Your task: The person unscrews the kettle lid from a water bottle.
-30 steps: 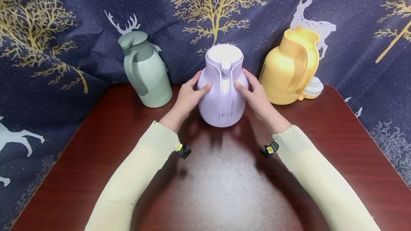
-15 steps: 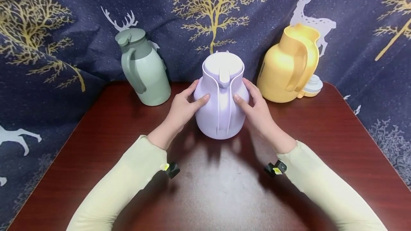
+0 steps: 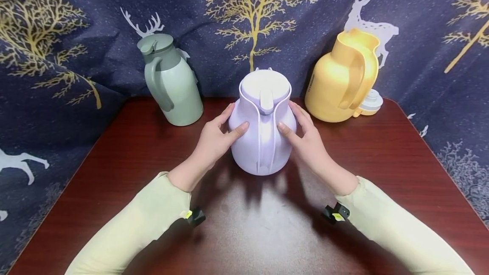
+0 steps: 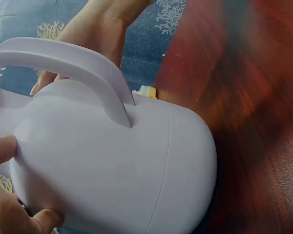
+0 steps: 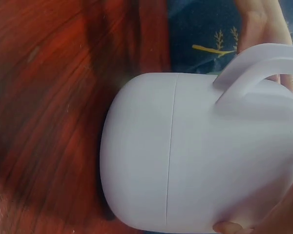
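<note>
A lilac thermal jug with a white lid stands upright at mid-table, its handle facing me. My left hand grips its left side, thumb on the front of the body and fingers wrapped round the back. On the opposite side my right hand holds it the same way. Both wrist views show the jug's smooth body filling much of the picture, with its base right at the table top and a dark shadow along it.
At the back left stands a green thermal jug with its lid on. A yellow thermal jug without a lid is at the back right, beside a white and yellow lid. A dark blue patterned cloth hangs behind the red-brown table.
Both hands have brought the lilac jug toward me, away from the back cloth. The grip is unchanged, and the green and yellow jugs stay in their places.
</note>
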`<move>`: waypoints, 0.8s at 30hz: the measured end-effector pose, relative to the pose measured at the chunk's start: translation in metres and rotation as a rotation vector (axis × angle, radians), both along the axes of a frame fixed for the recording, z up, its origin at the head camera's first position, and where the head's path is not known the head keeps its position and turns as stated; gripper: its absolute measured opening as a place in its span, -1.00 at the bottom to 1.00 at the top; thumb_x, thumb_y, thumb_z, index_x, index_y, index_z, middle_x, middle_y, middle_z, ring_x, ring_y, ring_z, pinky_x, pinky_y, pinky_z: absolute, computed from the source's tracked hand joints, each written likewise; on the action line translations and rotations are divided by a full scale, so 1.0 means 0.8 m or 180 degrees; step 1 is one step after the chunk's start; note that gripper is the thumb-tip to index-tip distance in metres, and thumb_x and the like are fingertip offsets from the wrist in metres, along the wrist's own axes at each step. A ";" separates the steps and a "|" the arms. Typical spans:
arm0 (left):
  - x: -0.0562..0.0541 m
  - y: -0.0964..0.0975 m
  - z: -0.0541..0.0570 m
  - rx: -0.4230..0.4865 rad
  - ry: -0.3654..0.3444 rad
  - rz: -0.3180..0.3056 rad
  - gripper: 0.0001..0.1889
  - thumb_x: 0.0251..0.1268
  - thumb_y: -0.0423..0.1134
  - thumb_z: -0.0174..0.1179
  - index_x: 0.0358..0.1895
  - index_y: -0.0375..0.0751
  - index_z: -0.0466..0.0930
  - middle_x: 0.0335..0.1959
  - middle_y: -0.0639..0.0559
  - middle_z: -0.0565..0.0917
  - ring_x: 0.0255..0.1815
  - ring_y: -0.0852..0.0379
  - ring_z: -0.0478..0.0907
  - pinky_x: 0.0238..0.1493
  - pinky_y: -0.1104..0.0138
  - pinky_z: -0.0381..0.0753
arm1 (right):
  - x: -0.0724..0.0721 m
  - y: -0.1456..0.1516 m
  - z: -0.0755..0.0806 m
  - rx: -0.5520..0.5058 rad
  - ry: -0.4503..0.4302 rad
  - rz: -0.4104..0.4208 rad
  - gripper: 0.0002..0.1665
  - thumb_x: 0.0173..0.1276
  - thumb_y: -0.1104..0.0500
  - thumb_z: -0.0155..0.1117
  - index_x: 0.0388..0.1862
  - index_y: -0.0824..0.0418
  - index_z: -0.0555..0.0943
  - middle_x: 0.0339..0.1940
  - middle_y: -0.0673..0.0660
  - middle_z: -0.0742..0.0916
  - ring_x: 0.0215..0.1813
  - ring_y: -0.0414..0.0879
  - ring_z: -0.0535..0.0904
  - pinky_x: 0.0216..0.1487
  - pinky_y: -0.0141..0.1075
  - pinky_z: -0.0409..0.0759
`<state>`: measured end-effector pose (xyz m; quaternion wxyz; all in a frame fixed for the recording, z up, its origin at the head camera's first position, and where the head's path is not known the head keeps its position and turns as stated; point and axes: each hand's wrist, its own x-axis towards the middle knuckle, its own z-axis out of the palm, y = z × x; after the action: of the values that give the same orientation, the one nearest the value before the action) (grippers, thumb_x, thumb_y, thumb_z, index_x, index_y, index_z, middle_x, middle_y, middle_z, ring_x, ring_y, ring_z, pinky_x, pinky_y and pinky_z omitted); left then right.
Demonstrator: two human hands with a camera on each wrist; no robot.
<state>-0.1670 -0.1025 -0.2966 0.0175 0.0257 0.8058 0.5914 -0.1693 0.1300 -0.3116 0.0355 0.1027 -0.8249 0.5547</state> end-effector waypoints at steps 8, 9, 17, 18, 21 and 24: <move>0.011 -0.003 -0.002 0.0111 0.0041 -0.0012 -0.20 0.35 -0.19 0.37 0.59 -0.17 0.19 0.64 0.04 0.24 0.64 0.08 0.23 0.59 0.17 0.31 | 0.012 -0.004 -0.002 -0.0194 -0.0092 -0.0005 -0.16 0.48 0.17 0.28 0.64 0.22 0.18 0.70 0.15 0.20 0.73 0.02 0.01 0.73 -0.04 -0.01; 0.012 -0.003 -0.002 0.0110 0.0039 -0.0024 -0.20 0.35 -0.20 0.37 0.59 -0.17 0.20 0.64 0.03 0.24 0.64 0.07 0.23 0.59 0.16 0.31 | 0.014 -0.004 -0.002 -0.0188 -0.0094 -0.0004 -0.16 0.48 0.17 0.27 0.64 0.22 0.17 0.70 0.16 0.20 0.73 0.02 0.00 0.74 -0.03 -0.03; 0.020 -0.008 -0.001 -0.0060 0.0079 -0.0012 -0.20 0.34 -0.15 0.38 0.58 -0.13 0.22 0.63 0.05 0.26 0.62 0.07 0.26 0.56 0.15 0.36 | 0.022 -0.006 -0.002 -0.0163 -0.0004 0.0128 -0.15 0.50 0.20 0.23 0.65 0.26 0.11 0.71 0.20 0.14 0.75 0.06 -0.09 0.73 0.04 -0.07; 0.020 -0.009 -0.001 -0.0105 0.0090 -0.0025 -0.20 0.34 -0.14 0.38 0.58 -0.13 0.22 0.64 0.04 0.25 0.62 0.06 0.26 0.56 0.14 0.36 | 0.021 -0.005 -0.003 -0.0134 0.0009 0.0142 -0.15 0.50 0.22 0.22 0.66 0.26 0.11 0.71 0.20 0.13 0.75 0.07 -0.09 0.73 0.05 -0.07; 0.021 -0.009 0.003 -0.0387 0.0142 -0.0122 -0.20 0.38 -0.10 0.33 0.60 -0.15 0.18 0.66 0.00 0.21 0.61 0.00 0.29 0.55 0.11 0.37 | 0.021 -0.001 -0.004 -0.0034 0.0012 0.0139 -0.16 0.50 0.23 0.22 0.66 0.21 0.11 0.72 0.18 0.12 0.75 0.07 -0.09 0.72 0.08 -0.04; 0.026 -0.011 0.012 -0.0731 0.0216 -0.0241 -0.23 0.44 -0.05 0.27 0.61 -0.14 0.17 0.66 -0.05 0.20 0.62 -0.06 0.28 0.57 0.06 0.35 | 0.022 0.000 -0.006 0.0022 -0.0016 0.0121 -0.16 0.51 0.23 0.21 0.67 0.17 0.12 0.73 0.15 0.12 0.75 0.07 -0.08 0.72 0.08 -0.01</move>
<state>-0.1463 -0.1117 -0.2872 0.0154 0.0739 0.8668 0.4929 -0.1513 0.1303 -0.3161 0.0225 0.1171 -0.8248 0.5526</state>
